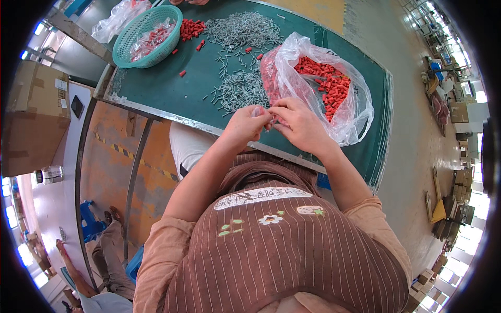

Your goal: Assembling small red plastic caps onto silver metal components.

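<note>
Close together at the table's near edge, both my hands work on a small clear plastic bag with a bit of red showing at it. My left hand pinches one side. My right hand has its fingers closed on the other side; the fingers hide most of the bag. Just beyond them lies a pile of grey screws. A large clear bag full of red plastic plugs stands open beside my right hand.
A green plastic basket holding small filled bags stands at the far left of the green table. Loose red plugs and a bigger screw heap lie toward the back. Another person's hands show at the top edge. Cardboard boxes stand left.
</note>
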Action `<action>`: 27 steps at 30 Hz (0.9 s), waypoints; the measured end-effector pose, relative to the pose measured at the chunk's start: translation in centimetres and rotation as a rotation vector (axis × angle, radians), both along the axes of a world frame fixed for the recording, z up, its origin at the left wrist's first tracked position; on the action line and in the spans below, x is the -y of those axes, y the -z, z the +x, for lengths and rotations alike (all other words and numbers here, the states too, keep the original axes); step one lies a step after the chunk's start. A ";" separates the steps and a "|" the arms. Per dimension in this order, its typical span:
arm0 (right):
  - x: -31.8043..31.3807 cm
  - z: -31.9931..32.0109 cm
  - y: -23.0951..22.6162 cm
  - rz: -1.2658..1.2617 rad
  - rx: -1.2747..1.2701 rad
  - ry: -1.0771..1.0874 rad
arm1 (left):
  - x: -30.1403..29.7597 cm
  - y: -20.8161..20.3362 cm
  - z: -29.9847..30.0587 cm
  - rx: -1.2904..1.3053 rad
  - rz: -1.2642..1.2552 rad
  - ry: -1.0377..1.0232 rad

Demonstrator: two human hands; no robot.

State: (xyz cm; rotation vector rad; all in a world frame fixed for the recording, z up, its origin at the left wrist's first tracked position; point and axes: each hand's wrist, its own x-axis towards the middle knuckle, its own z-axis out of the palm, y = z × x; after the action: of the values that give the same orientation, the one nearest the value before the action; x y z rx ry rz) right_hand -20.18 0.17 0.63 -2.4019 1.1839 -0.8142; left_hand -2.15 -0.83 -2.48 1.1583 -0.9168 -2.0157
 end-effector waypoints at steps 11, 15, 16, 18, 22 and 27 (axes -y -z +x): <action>0.3 -0.7 -0.9 0.080 0.005 -0.107 | 0.2 -1.0 0.9 0.032 0.011 0.054; 0.3 -0.8 -0.3 0.113 0.063 -0.107 | 0.3 -0.7 1.4 0.058 0.044 0.161; 0.3 -0.8 -0.5 0.114 0.064 -0.108 | 0.2 -0.9 1.4 0.058 0.045 0.160; 0.2 -0.7 -0.9 0.144 -0.056 -0.158 | 0.0 -1.3 1.3 0.004 0.069 0.170; 0.3 -0.7 -0.7 0.135 -0.003 -0.147 | -0.5 -1.1 1.4 -0.151 0.102 0.151; -0.1 -0.8 -0.1 0.442 0.295 0.011 | -1.3 -0.8 0.5 0.238 -0.301 0.074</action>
State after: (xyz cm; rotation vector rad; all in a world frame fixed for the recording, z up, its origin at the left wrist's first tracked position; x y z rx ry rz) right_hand -20.96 0.28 0.69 -1.8506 1.1199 -0.7806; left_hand -1.64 0.43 -1.69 1.2221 -1.3481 -1.7419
